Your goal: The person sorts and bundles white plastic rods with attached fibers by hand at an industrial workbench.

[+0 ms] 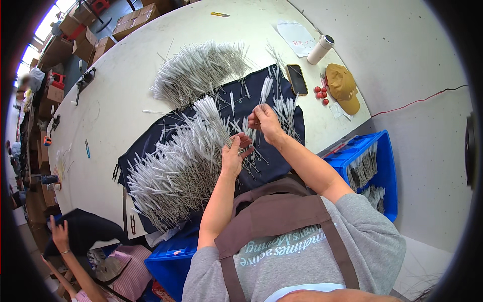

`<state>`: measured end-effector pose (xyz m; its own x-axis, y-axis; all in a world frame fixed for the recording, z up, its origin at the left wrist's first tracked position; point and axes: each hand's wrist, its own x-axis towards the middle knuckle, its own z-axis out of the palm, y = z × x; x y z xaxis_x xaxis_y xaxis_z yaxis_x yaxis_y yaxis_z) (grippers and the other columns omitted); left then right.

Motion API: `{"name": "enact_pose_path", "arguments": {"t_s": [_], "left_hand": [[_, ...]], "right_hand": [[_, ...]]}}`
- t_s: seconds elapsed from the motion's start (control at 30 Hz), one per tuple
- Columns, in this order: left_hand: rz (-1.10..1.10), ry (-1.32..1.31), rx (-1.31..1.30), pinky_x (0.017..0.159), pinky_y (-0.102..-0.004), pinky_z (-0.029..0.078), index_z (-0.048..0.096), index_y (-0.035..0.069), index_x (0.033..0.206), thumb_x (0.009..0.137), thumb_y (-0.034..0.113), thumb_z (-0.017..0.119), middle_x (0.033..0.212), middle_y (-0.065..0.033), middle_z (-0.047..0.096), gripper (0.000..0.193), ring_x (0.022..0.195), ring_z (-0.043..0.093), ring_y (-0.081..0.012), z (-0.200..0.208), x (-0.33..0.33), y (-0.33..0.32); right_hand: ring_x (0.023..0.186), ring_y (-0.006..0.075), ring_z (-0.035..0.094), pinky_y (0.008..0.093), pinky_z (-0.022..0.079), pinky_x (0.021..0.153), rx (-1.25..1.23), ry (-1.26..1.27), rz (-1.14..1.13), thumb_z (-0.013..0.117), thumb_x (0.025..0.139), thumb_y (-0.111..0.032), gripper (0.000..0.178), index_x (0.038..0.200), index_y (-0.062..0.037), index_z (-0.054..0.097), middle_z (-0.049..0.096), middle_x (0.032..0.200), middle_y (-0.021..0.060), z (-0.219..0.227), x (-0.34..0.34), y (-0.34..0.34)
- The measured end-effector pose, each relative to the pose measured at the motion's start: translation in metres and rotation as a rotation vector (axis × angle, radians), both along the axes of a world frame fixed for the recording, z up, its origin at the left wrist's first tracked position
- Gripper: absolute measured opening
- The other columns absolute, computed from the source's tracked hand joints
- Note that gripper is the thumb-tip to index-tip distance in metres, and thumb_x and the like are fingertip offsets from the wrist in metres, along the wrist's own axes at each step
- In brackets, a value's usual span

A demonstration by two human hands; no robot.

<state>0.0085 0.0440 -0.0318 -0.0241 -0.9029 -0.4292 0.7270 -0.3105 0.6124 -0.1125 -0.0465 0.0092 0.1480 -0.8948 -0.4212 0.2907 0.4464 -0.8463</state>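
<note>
My left hand (233, 156) holds a bundle of thin wire brushes (209, 111) by their stems, white bristle ends pointing up and away. Just right of it and farther off, my right hand (265, 121) pinches a smaller group of the same brushes (266, 89), bristles up. A large heap of brushes (168, 173) lies left of my left hand on a dark cloth (259, 75). Behind it sits a second heap (198, 68), partly on the white table (115, 95). A few loose brushes (286, 111) lie to the right of my right hand.
At the right are a phone (297, 79), a pale bottle (320, 49), red balls (320, 92) and a mustard cap (342, 84). Blue crates (390, 176) stand right, holding brushes, and near left (168, 269). Another person's hand (60, 235) is raised at lower left.
</note>
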Motion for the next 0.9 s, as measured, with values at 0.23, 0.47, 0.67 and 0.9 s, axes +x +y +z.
{"name": "enact_pose_path", "arguments": {"t_s": [0.23,0.47,0.67,0.9], "left_hand": [[-0.063,0.006,0.0,0.049,-0.0223,0.041,0.053,0.006,0.103,0.088,0.028,0.05,0.071,0.0016,0.051,0.027,0.059,0.048,-0.0088,0.003,-0.006,0.003],[-0.054,-0.049,0.093,0.041,-0.0182,0.028,0.052,0.007,0.103,0.089,0.029,0.049,0.068,0.0024,0.046,0.027,0.054,0.04,-0.005,-0.002,-0.011,0.005],[0.099,-0.518,0.173,0.041,-0.0181,0.026,0.053,0.005,0.102,0.088,0.035,0.049,0.065,0.003,0.045,0.033,0.049,0.036,-0.0034,-0.013,-0.002,0.002],[0.067,-0.237,-0.017,0.039,-0.0186,0.022,0.046,-0.001,0.101,0.091,0.043,0.035,0.057,0.0042,0.032,0.047,0.044,0.028,-0.0046,0.015,-0.015,-0.025]], "right_hand": [[0.066,0.01,0.057,0.0245,0.046,0.06,-0.276,0.504,0.284,0.064,0.078,-0.025,0.027,0.092,-0.0016,0.06,0.062,0.08,0.0066,0.001,0.006,0.016],[0.061,0.0063,0.052,0.0237,0.042,0.057,-0.187,0.47,0.185,0.064,0.077,-0.023,0.022,0.083,-0.0022,0.063,0.06,0.069,0.0024,-0.016,-0.003,0.0],[0.064,0.0119,0.053,0.0273,0.042,0.061,-0.147,0.588,0.277,0.061,0.077,-0.032,0.032,0.085,-0.0005,0.063,0.061,0.07,0.0053,-0.047,-0.03,-0.026],[0.055,0.0046,0.044,0.0187,0.035,0.048,0.172,0.092,0.393,0.056,0.083,-0.036,0.035,0.094,-0.0032,0.058,0.052,0.064,-0.0003,-0.024,-0.021,-0.023]]}}
